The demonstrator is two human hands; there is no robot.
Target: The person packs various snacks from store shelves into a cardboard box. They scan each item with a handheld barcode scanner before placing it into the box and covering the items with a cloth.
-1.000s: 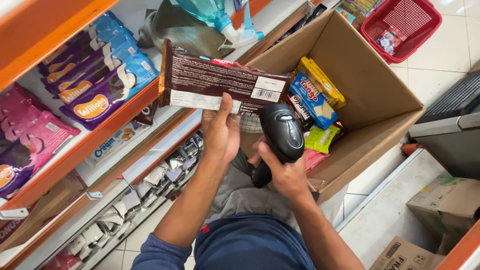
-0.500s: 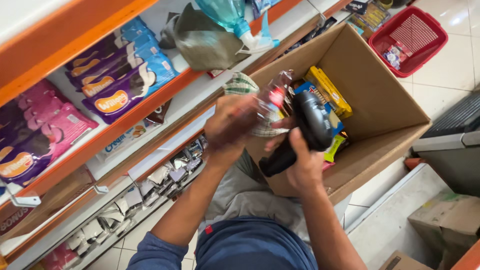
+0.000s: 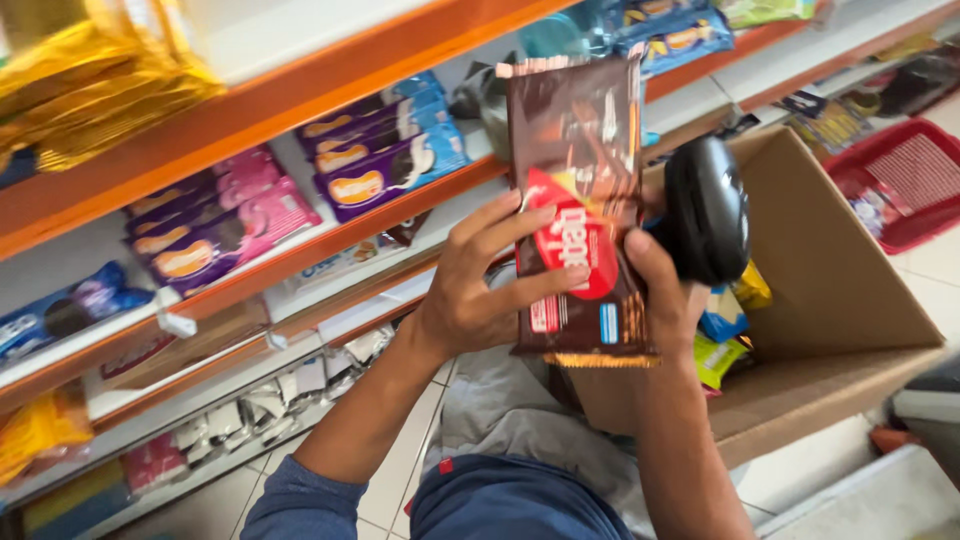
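Note:
A long brown snack pack (image 3: 577, 150) with a red label stands upright in front of me, its front face toward the camera. My left hand (image 3: 480, 285) grips its lower left side, fingers spread across the label. My right hand (image 3: 665, 300) holds a black handheld scanner (image 3: 707, 208) just right of the pack, with the thumb resting on the pack's lower right edge. Behind both sits an open cardboard box (image 3: 840, 290) holding several colourful snack packs (image 3: 728, 330).
Orange-edged shelves (image 3: 330, 90) on the left carry purple, pink and blue biscuit packs (image 3: 385, 160). Gold bags (image 3: 90, 80) sit on the top shelf. A red basket (image 3: 915, 185) stands at the far right on the tiled floor.
The brown pack has been turned from its back, barcode side, to its front and raised upright. The view has moved closer to the shelves. The scanner stays in my right hand.

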